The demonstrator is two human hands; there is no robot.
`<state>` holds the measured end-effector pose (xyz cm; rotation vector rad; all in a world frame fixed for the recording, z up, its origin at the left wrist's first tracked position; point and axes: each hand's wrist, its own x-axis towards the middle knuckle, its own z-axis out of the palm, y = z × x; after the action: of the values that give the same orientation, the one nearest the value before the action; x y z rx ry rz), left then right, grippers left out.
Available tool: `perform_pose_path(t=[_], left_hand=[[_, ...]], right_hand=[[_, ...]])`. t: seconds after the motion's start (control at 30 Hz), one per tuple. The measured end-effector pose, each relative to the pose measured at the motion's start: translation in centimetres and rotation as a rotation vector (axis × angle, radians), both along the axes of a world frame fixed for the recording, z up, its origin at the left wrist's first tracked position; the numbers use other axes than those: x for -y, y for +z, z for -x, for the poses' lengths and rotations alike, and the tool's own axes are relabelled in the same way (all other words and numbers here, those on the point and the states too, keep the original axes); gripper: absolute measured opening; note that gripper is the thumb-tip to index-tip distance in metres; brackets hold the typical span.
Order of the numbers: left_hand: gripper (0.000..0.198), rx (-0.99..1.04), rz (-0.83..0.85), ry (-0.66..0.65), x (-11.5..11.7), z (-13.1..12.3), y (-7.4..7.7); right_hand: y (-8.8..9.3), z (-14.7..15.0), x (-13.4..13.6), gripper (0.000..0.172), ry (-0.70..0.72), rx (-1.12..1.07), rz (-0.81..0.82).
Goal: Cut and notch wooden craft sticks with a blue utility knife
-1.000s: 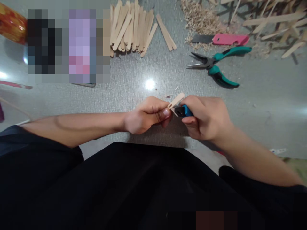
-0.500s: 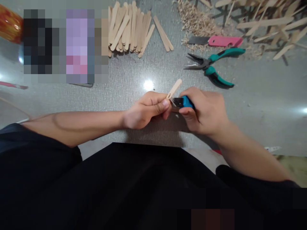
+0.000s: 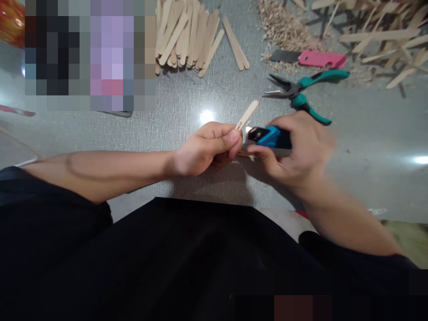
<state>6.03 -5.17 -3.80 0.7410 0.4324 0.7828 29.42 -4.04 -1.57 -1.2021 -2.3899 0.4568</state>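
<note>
My left hand [image 3: 209, 149] is closed in a pinch on a short wooden stick [image 3: 247, 114] that points up and to the right. The stick looks split along its lower part. My right hand [image 3: 297, 149] is wrapped round a blue and black utility knife [image 3: 269, 135]. Its blade end points left, just beside the stick and my left thumb. Both hands hover low over the grey floor [image 3: 187, 116], above my dark lap.
A heap of wooden sticks [image 3: 187, 35] lies at the top centre, with two loose sticks [image 3: 236, 43] beside it. Teal-handled pliers [image 3: 301, 89], a pink-handled blade [image 3: 314, 58], wood shavings [image 3: 284, 26] and scattered sticks [image 3: 384, 40] lie at the top right. An orange container [image 3: 11, 22] stands top left.
The knife has drawn back to the right, away from the stick, and more of its blue body shows. The stick's free end has risen and looks longer. My right hand is blurred by motion.
</note>
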Motion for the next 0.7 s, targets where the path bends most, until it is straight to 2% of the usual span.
perform_pose_path(t=[0.07,0.2,0.33,0.5,0.7], left_hand=[[0.051,-0.004,0.014,-0.005,0.0,-0.1,0.0],[0.051,-0.01,-0.017,-0.002,0.0,0.0,0.1],[0.052,-0.005,-0.036,-0.004,0.0,0.1,0.1],[0.053,-0.018,-0.02,-0.012,0.0,0.2,0.2],[0.054,-0.04,-0.006,-0.016,0.0,0.2,0.1]], right_hand=[[0.5,1.4,-0.2,0.071,0.023,0.017,0.074],[1.0,3.1,-0.4,0.072,0.036,0.015,0.082],[0.7,1.3,0.0,0.072,0.031,0.022,0.056],[0.0,-1.8,0.4,0.065,0.086,-0.044,-0.085],[0.2,-1.8,0.5,0.06,0.087,-0.013,-0.075]])
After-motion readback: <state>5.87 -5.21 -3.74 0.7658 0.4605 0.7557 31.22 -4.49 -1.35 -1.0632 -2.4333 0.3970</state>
